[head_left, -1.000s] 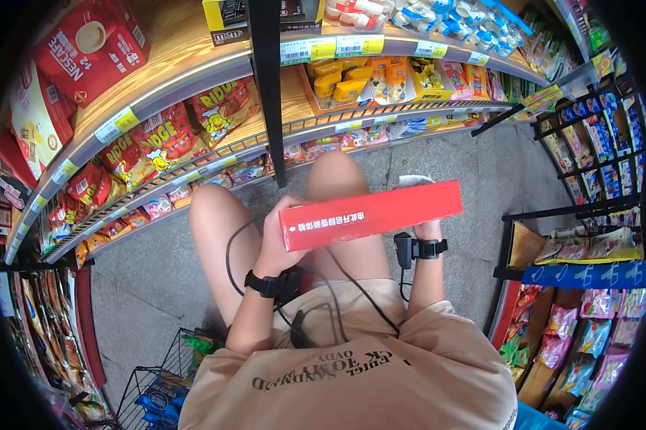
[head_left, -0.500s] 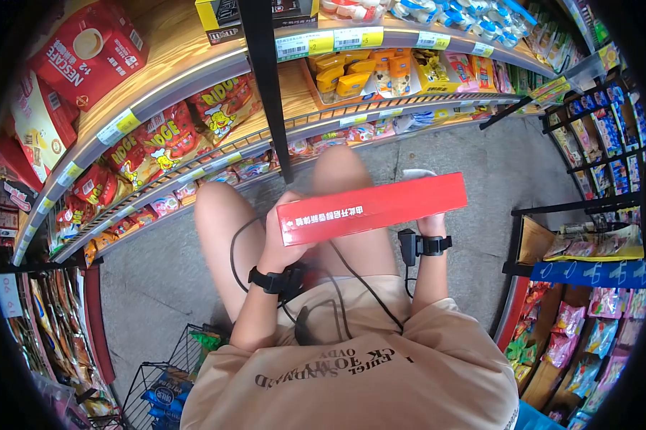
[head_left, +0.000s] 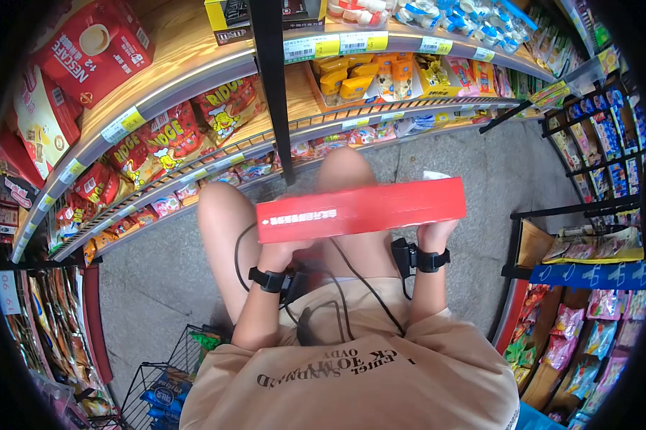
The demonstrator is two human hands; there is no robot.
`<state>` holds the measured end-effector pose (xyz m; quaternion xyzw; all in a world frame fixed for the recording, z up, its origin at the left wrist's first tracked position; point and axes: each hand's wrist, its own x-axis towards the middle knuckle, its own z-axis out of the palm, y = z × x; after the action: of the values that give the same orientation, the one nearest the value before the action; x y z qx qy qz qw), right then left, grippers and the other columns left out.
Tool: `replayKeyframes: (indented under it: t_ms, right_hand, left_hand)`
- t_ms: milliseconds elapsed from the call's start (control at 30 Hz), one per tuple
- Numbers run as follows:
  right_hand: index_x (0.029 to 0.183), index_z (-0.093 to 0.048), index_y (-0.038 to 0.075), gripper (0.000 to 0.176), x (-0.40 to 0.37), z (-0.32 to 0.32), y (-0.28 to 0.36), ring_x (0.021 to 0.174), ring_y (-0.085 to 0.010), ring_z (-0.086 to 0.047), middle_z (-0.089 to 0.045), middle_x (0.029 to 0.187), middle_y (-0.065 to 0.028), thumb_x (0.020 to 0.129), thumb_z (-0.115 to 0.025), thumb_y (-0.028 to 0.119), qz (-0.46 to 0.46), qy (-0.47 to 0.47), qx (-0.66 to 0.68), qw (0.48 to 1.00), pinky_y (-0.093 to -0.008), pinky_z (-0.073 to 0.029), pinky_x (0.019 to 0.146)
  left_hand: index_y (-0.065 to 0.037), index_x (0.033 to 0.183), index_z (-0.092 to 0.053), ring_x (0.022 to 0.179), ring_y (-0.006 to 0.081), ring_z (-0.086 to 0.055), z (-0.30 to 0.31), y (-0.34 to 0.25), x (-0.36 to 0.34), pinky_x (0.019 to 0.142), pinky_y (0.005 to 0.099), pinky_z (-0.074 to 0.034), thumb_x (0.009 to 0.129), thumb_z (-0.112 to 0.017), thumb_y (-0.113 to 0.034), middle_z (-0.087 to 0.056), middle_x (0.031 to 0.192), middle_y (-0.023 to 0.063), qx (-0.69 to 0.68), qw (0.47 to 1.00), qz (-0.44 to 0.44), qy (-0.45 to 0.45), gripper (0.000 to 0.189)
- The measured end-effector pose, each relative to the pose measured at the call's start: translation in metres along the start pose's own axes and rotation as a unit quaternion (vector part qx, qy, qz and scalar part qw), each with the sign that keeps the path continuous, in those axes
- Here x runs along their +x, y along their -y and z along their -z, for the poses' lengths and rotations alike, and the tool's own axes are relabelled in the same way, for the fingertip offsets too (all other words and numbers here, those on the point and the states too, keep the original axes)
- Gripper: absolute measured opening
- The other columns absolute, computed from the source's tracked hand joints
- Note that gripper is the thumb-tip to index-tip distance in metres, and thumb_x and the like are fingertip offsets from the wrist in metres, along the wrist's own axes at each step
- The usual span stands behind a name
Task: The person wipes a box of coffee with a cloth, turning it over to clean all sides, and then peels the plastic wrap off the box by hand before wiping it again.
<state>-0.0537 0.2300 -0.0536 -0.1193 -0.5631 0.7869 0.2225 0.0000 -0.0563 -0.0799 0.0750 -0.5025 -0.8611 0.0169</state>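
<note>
A long red box [head_left: 362, 209] with white Chinese lettering on its side lies across in front of my knees. My left hand [head_left: 283, 249] grips its left end from below, with most of the fingers hidden behind the box. At the right end, my right hand [head_left: 436, 233] holds the box, its fingertips also out of sight behind it. A small white piece [head_left: 437, 175] shows past the box's far right edge; I cannot make out what it is.
Curved shelves ahead hold Ridge snack bags [head_left: 171, 136], a red Nescafe pack [head_left: 93, 50] and yellow packets [head_left: 357, 80]. A black shelf post [head_left: 273, 93] stands before me. A wire basket [head_left: 140, 373] with blue packets is at lower left. Candy racks [head_left: 566, 330] line the right.
The box's left end has shifted left and the box now lies more level. My left hand has moved with it and sits lower under that end.
</note>
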Motion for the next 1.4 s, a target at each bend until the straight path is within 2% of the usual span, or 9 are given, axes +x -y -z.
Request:
replayKeyframes:
  t_ms: [100, 167, 200, 333, 467, 700, 767, 867, 1400]
  right_hand:
    - [0.124, -0.054, -0.001, 0.041, -0.007, -0.009, 0.007, 0.106, -0.0233, -0.063, -0.063, 0.121, -0.0123, 0.102, -0.040, 0.031, 0.023, -0.035, 0.059, 0.997, -0.0383, -0.050, 0.093]
    - [0.124, -0.054, 0.000, 0.040, -0.014, -0.028, 0.031, 0.109, -0.0250, -0.062, -0.062, 0.122, -0.0116, 0.103, -0.040, 0.031, 0.028, -0.013, 0.126, 0.992, -0.0396, -0.049, 0.094]
    - [0.127, -0.053, 0.002, 0.039, -0.015, -0.031, 0.034, 0.111, -0.0252, -0.061, -0.062, 0.123, -0.0107, 0.103, -0.041, 0.031, 0.007, 0.043, 0.193, 0.980, -0.0399, -0.047, 0.098]
    - [0.135, -0.050, 0.006, 0.046, -0.040, -0.078, 0.052, 0.120, -0.0260, -0.056, -0.058, 0.131, -0.0088, 0.103, -0.036, 0.036, -0.101, -0.005, 0.124, 0.987, -0.0427, -0.044, 0.102]
    - [0.134, -0.051, 0.007, 0.050, -0.047, -0.070, 0.030, 0.124, -0.0259, -0.051, -0.056, 0.135, -0.0082, 0.101, -0.039, 0.042, -0.173, 0.011, 0.288, 0.942, -0.0463, -0.043, 0.102]
    - [0.131, -0.053, 0.004, 0.047, -0.043, -0.059, 0.025, 0.118, -0.0272, -0.056, -0.059, 0.130, -0.0108, 0.101, -0.039, 0.037, -0.064, 0.074, 0.161, 0.982, -0.0438, -0.044, 0.101]
    - [0.131, -0.053, 0.003, 0.045, -0.038, -0.056, 0.027, 0.117, -0.0274, -0.057, -0.059, 0.129, -0.0115, 0.102, -0.039, 0.035, -0.126, 0.076, 0.301, 0.942, -0.0432, -0.044, 0.101]
    - [0.132, -0.051, 0.003, 0.043, -0.036, -0.053, 0.024, 0.119, -0.0247, -0.056, -0.059, 0.130, -0.0109, 0.103, -0.038, 0.033, -0.084, 0.096, 0.260, 0.957, -0.0408, -0.044, 0.102]
    - [0.132, -0.053, 0.008, 0.053, -0.049, -0.055, 0.000, 0.114, -0.0293, -0.059, -0.060, 0.130, -0.0105, 0.099, -0.040, 0.047, -0.257, 0.118, 0.383, 0.880, -0.0463, -0.046, 0.099]
  left_hand:
    - [-0.005, 0.121, -0.056, 0.110, 0.0204, -0.061, 0.020, 0.005, 0.000, 0.091, 0.0369, -0.053, 0.055, -0.081, 0.006, -0.064, 0.118, 0.0076, -0.073, 0.996, 0.045, 0.012, 0.072]
    - [-0.004, 0.120, -0.059, 0.114, 0.0249, -0.059, 0.030, 0.006, 0.002, 0.095, 0.0403, -0.051, 0.058, -0.070, 0.015, -0.064, 0.118, 0.0085, -0.117, 0.991, 0.065, 0.032, 0.067]
    - [-0.003, 0.120, -0.060, 0.115, 0.0261, -0.059, 0.032, 0.008, 0.002, 0.096, 0.0407, -0.050, 0.057, -0.068, 0.017, -0.064, 0.118, 0.0089, -0.156, 0.985, 0.067, 0.032, 0.067]
    - [0.000, 0.123, -0.060, 0.120, 0.0325, -0.055, 0.035, 0.008, 0.004, 0.102, 0.0430, -0.045, 0.055, -0.059, 0.020, -0.064, 0.122, 0.0137, -0.236, 0.969, 0.064, 0.041, 0.071]
    - [0.000, 0.126, -0.058, 0.123, 0.0335, -0.053, 0.031, 0.001, 0.003, 0.104, 0.0448, -0.042, 0.054, -0.058, 0.019, -0.063, 0.124, 0.0146, -0.224, 0.973, 0.060, 0.021, 0.074]
    - [-0.001, 0.122, -0.061, 0.119, 0.0306, -0.057, 0.029, 0.008, 0.004, 0.098, 0.0404, -0.048, 0.055, -0.061, 0.019, -0.064, 0.122, 0.0117, -0.264, 0.963, 0.047, 0.043, 0.071]
    - [-0.001, 0.123, -0.060, 0.119, 0.0307, -0.057, 0.030, 0.007, 0.004, 0.098, 0.0404, -0.048, 0.054, -0.062, 0.019, -0.065, 0.122, 0.0117, -0.266, 0.961, 0.058, 0.046, 0.071]
    - [-0.001, 0.123, -0.060, 0.120, 0.0308, -0.056, 0.030, 0.006, 0.004, 0.098, 0.0407, -0.048, 0.054, -0.061, 0.019, -0.065, 0.122, 0.0121, -0.278, 0.957, 0.058, 0.058, 0.072]
    - [-0.002, 0.128, -0.057, 0.118, 0.0310, -0.058, 0.029, 0.013, 0.005, 0.092, 0.0406, -0.053, 0.057, -0.061, 0.023, -0.063, 0.125, 0.0123, -0.267, 0.960, 0.061, 0.056, 0.075]
